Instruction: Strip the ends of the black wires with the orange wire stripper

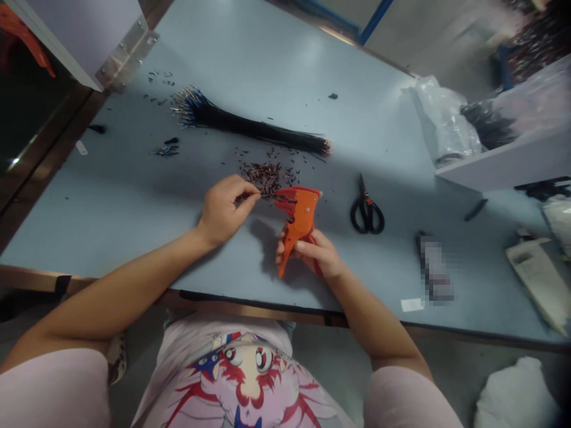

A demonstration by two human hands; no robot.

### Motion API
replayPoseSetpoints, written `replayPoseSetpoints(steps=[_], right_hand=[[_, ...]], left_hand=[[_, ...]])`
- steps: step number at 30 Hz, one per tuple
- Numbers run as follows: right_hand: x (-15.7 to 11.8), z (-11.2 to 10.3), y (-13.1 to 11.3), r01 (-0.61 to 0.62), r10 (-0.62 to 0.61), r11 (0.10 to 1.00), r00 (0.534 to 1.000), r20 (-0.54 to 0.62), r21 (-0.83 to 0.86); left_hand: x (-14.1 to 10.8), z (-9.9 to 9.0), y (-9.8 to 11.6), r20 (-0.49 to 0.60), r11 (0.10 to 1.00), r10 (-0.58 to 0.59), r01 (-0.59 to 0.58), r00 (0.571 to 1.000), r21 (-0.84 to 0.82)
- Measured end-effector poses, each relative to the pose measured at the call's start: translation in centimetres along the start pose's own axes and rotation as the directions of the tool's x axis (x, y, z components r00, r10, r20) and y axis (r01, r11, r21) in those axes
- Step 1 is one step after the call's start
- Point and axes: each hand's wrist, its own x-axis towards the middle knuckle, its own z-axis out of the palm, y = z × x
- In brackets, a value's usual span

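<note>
Head view; orange plastic wire stripper

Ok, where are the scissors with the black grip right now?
In the head view, the scissors lie on the pale blue table, to the right of the orange wire stripper held in the person's right hand.

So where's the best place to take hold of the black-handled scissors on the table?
By the finger loops of the black-handled scissors, coming from the near side and from above: they lie flat with the blades pointing away, so the loops are the closest part and the points stay clear of the fingers.
</note>
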Motion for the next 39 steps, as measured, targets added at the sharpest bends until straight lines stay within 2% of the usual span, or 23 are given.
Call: replayPoseSetpoints(steps=[13, 20, 30, 39], right_hand=[[-0.1, 0.8, 0.0, -0.007, 0.005, 0.997, 1.0, -0.025, -0.081], [-0.3, 0.8, 0.3, -0.01, 0.008, 0.999, 1.0, -0.022, -0.053], [-0.3, 0.8, 0.4, -0.023, 0.023, 1.0, 1.0, -0.02, -0.016], [-0.4, 1.3, 0.4, -0.056, 0.057, 0.998, 0.998, -0.039, 0.01]], left_hand=[[-0.4, 0.1, 0.2, 0.053, 0.973, 0.177, -0.183, 0.983, 0.144], [-0.6, 0.2, 0.4, 0.057, 0.97, 0.196, -0.202, 0.979, 0.134], [-0.5, 0.4, 0.4, -0.02, 0.945, 0.282, -0.274, 0.959, 0.177], [-0.6, 0.1, 0.6, -0.027, 0.937, 0.307, -0.298, 0.951, 0.181]])
